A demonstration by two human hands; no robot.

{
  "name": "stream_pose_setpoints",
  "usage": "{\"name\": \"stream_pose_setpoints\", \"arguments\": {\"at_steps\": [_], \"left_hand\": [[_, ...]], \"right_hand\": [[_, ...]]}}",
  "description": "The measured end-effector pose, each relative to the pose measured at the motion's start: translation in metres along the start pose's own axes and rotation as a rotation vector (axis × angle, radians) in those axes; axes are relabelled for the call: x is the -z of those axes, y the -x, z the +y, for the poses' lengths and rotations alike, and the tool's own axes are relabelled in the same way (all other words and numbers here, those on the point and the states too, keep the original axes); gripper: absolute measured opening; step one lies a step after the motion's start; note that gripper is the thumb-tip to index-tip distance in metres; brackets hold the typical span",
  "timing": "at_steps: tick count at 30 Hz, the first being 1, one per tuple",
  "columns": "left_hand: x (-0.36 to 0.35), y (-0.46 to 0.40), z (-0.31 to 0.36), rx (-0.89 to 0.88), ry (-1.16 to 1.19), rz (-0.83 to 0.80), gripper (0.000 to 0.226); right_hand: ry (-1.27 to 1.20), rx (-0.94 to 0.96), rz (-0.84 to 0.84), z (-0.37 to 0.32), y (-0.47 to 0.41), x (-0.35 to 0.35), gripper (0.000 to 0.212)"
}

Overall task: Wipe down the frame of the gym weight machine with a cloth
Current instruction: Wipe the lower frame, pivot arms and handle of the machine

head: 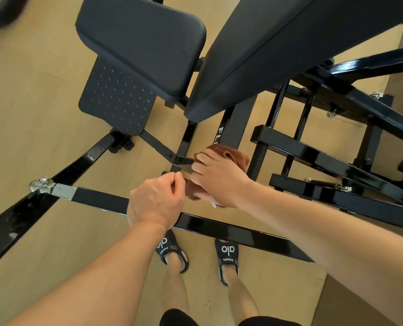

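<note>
The weight machine's black steel frame spreads across the wooden floor, with one bar crossing just in front of my feet. My right hand holds a brown cloth against a frame joint near the machine's middle, fingers curled over the cloth. My left hand hovers just left of it above the crossbar, fingers curled in with the fingertips beside the cloth's lower edge. I cannot tell if it pinches the cloth.
Two black padded seat sections rise above the frame. A perforated foot plate sits at the left. A threaded rod stands right of the cloth. My sandalled feet stand behind the crossbar on the light wood floor.
</note>
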State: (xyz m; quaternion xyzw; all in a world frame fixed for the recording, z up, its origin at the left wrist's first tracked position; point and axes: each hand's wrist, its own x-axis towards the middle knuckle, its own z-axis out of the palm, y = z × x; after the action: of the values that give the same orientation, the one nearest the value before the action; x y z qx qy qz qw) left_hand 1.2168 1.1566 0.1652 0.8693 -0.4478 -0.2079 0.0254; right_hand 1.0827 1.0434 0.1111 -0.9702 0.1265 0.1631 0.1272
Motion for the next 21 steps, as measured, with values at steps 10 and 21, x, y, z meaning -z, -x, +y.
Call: {"name": "stream_pose_setpoints", "arguments": {"at_steps": [10,21], "left_hand": [[0.002,-0.001,0.002,-0.011,0.022,0.000,0.052],[0.001,0.001,-0.001,-0.042,0.070,0.066,0.053]], "right_hand": [[-0.028,-0.346,0.103,0.044,-0.026,0.020,0.063],[-1.343,-0.870,0.331,-0.028,-0.005,0.045,0.049]]}}
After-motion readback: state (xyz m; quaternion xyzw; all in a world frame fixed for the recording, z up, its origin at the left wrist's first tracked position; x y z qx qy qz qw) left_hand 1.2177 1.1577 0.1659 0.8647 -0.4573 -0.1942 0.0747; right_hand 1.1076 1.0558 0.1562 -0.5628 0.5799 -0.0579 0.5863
